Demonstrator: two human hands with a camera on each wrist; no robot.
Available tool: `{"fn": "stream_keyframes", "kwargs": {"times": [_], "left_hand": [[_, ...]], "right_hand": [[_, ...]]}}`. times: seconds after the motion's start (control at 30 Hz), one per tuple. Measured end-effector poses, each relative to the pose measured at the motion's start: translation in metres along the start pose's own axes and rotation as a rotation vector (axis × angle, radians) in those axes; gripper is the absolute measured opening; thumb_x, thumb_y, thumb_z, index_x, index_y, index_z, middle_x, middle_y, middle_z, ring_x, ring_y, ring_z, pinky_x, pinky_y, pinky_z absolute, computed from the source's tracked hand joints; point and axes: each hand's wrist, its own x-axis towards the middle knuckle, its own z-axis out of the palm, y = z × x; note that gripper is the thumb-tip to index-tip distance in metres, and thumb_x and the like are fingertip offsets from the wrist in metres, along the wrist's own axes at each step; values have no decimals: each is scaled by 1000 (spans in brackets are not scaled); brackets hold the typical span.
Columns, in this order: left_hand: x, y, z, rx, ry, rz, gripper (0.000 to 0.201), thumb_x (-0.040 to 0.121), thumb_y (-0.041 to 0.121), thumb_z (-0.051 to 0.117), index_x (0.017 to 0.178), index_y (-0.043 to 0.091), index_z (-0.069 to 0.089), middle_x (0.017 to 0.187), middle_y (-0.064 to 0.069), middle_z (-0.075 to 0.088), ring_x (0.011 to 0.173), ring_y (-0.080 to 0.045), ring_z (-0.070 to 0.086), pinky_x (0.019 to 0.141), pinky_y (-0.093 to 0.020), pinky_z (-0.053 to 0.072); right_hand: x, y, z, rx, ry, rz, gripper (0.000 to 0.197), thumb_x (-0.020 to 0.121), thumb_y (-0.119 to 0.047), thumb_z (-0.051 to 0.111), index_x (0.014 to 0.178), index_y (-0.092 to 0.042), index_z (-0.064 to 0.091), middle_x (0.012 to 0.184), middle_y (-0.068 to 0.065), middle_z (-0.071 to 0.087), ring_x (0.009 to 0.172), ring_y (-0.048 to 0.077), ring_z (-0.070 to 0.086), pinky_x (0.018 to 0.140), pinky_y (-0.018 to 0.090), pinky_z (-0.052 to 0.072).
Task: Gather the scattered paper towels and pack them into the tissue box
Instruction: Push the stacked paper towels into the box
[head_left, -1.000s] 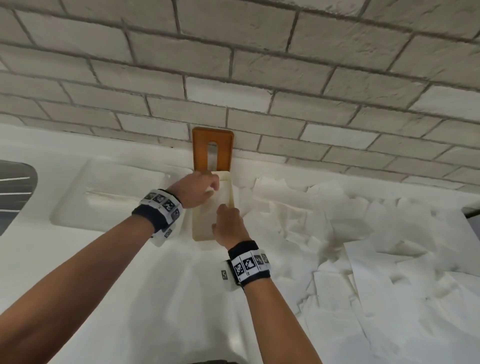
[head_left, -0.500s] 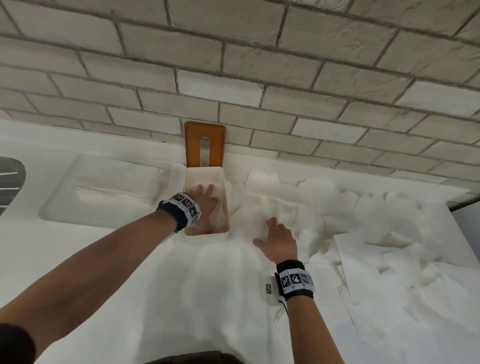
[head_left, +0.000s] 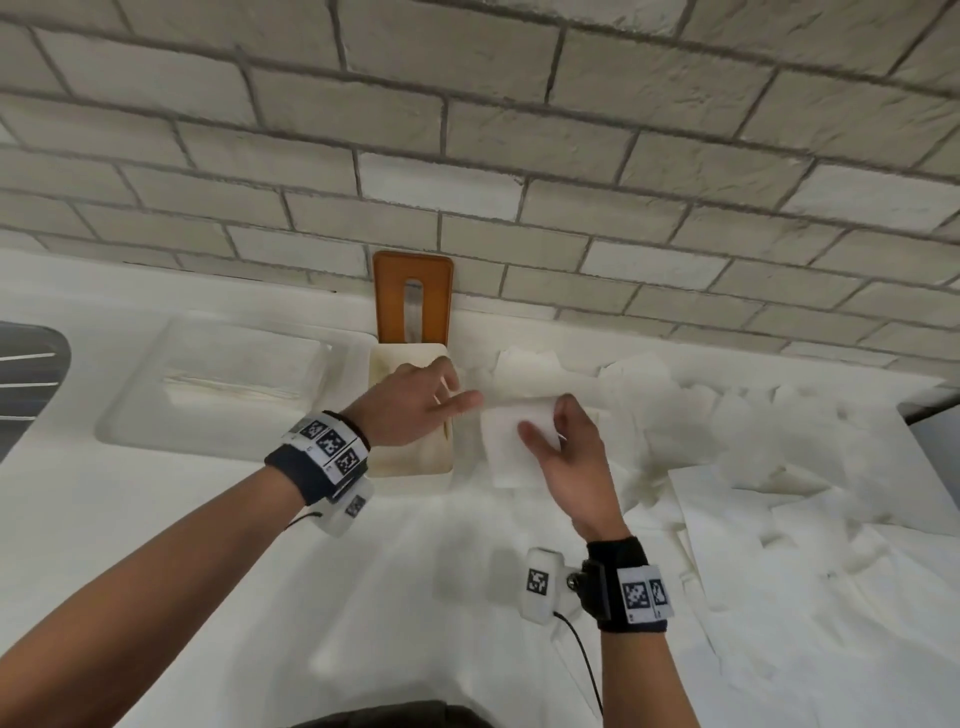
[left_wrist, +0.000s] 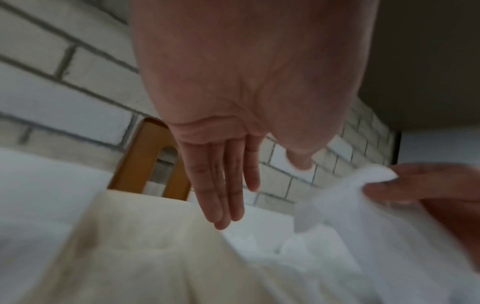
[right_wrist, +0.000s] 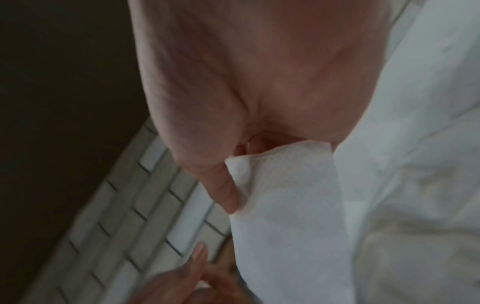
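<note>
The cream tissue box stands open on the white counter, and its orange lid leans on the brick wall behind it. My left hand hovers over the box with straight fingers reaching right, the index tip at the edge of a paper towel. My right hand pinches that folded towel between thumb and fingers, just right of the box. Many loose paper towels lie scattered across the counter to the right.
A shallow clear tray sits on the counter left of the box. A dark rounded object shows at the far left edge. The brick wall closes off the back. Bare white counter lies near me.
My right hand has picked one towel off the pile and carried it left toward the box. My left hand has risen out of the box and reached toward the towel.
</note>
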Motion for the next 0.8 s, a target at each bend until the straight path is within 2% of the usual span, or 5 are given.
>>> {"fn": "stream_keyframes", "kwargs": {"times": [0.17,0.27,0.4,0.53,0.8], "left_hand": [[-16,29,-9,-911,28,-132,73,91,59,72,140,36,22,115,-4,78,107,-17,77,94,-37,62],[-11,11,-23,-1030,233,-39,82,86,16,90,135,36,27,125,-21,72,114,-34,74,94,-49,62],[0,-22,-37,-692,410,34,65,86,1,86,129,29,46,112,-6,74,96,-22,76,79,-42,65],[18,-59,-26,-104,410,-25,26,91,12,79,103,33,69,92,10,73,71,1,63,74,-30,53],[23,-85,3,405,153,-127,30,92,33,77,122,32,72,161,-5,38,151,-31,23,119,-54,23]], "right_hand": [[3,-56,20,492,-180,-62,26,107,-14,68,131,-12,58,128,8,73,123,26,70,102,48,61],[7,-58,40,430,-134,3,39,105,-16,71,138,-24,53,120,5,77,109,19,76,95,46,63],[5,-44,70,194,17,55,67,99,-10,70,146,-45,37,83,0,78,73,14,76,70,33,64],[15,-33,112,-137,-73,37,22,103,-7,62,119,-21,66,93,1,78,79,12,72,75,27,54],[17,-38,143,-698,-354,27,36,111,-13,48,147,-6,45,136,20,58,123,36,60,102,41,50]]}}
